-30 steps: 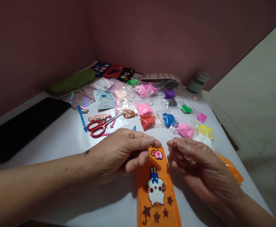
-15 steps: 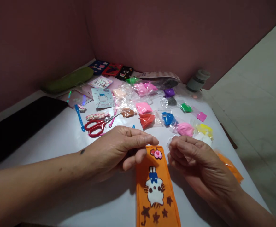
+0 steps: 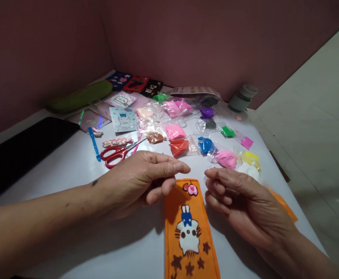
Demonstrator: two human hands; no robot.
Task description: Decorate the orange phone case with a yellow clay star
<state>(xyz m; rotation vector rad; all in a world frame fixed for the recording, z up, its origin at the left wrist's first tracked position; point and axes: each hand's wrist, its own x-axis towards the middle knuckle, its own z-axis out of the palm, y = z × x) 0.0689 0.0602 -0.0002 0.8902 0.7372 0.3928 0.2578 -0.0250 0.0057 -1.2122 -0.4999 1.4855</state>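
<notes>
An orange rectangular piece [image 3: 202,217] lies on the white table, decorated with a white cat figure in blue, brown stars, and a pink and red shape near its far edge. My left hand [image 3: 154,174] hovers over its far left corner, fingers loosely curled and apart, holding nothing visible. To the right of the piece is my right hand [image 3: 233,190], its thumb and index finger close together. Whatever may be between those fingertips is too small to make out.
Clay packets, such as a blue one [image 3: 206,145] and a red one [image 3: 179,147], lie beyond my hands. Red-handled scissors [image 3: 114,154], a blue tool [image 3: 94,144] and a black slab [image 3: 26,151] are at left. A jar [image 3: 243,97] stands at back right.
The view has shifted slightly, so most things sit a little further left. My right hand's fingers have loosened and spread a little; my left hand keeps nearly the same pose.
</notes>
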